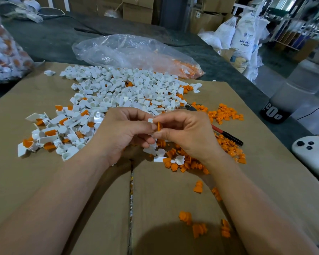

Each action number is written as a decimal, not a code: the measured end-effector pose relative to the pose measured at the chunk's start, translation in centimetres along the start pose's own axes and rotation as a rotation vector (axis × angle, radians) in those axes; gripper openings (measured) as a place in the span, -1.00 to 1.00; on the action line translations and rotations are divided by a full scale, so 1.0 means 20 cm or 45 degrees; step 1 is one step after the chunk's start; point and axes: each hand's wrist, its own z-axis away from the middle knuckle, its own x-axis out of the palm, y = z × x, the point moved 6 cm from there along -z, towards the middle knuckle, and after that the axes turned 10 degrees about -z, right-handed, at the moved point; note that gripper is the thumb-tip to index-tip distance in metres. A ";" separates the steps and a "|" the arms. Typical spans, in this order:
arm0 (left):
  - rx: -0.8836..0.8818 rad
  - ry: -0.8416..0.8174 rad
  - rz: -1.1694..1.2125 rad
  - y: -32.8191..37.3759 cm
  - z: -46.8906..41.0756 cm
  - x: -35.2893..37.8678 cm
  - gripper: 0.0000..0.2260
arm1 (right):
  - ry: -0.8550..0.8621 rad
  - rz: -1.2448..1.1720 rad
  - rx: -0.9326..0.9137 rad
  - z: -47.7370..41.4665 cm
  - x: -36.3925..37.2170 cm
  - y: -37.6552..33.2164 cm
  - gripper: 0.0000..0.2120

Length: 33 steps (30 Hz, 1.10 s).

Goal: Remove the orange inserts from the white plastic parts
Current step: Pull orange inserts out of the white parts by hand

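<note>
My left hand [123, 131] grips a small white plastic part [151, 120], mostly hidden by the fingers. My right hand [186, 133] pinches the orange insert [158, 126] at that part, thumb and forefinger closed on it. Both hands meet above the cardboard sheet [81, 190]. A big heap of white parts [129, 89] lies behind the hands. To the left is a group of white parts with orange inserts in them [50, 133]. Loose orange inserts [184, 162] lie under and right of my right hand.
A clear plastic bag [129, 52] with orange and white pieces lies behind the heap; another bag [4, 52] sits far left. A red-and-black tool [226, 135] lies right of my hand. A white controller [313, 153] and a black-based container [276, 111] stand at the right.
</note>
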 end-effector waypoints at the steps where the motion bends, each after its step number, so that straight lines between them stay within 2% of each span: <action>1: -0.001 0.004 -0.001 0.00 0.00 0.00 -0.90 | 0.004 -0.010 0.013 0.00 0.00 0.00 -0.67; 6: 0.029 0.044 0.041 0.01 -0.01 -0.02 -0.93 | -0.068 -0.191 0.205 -0.02 -0.01 0.02 -0.63; 10: 0.074 0.030 -0.011 0.02 0.00 -0.01 -0.93 | -0.097 -0.272 0.424 -0.01 0.01 0.08 -0.87; 12: 0.092 0.034 -0.037 0.02 0.00 0.00 -0.93 | -0.117 -0.267 0.462 0.00 0.03 0.09 -0.86; 26: 0.215 0.136 -0.126 0.04 0.02 0.00 -0.83 | -0.012 -0.272 0.366 -0.01 0.02 0.07 -0.79; 31: 0.159 0.130 -0.080 0.03 0.01 0.00 -0.84 | -0.046 -0.274 0.396 -0.01 0.02 0.08 -0.85; 33: 0.125 0.135 -0.043 0.02 0.00 -0.02 -0.87 | -0.043 -0.174 0.285 -0.01 -0.01 0.05 -0.79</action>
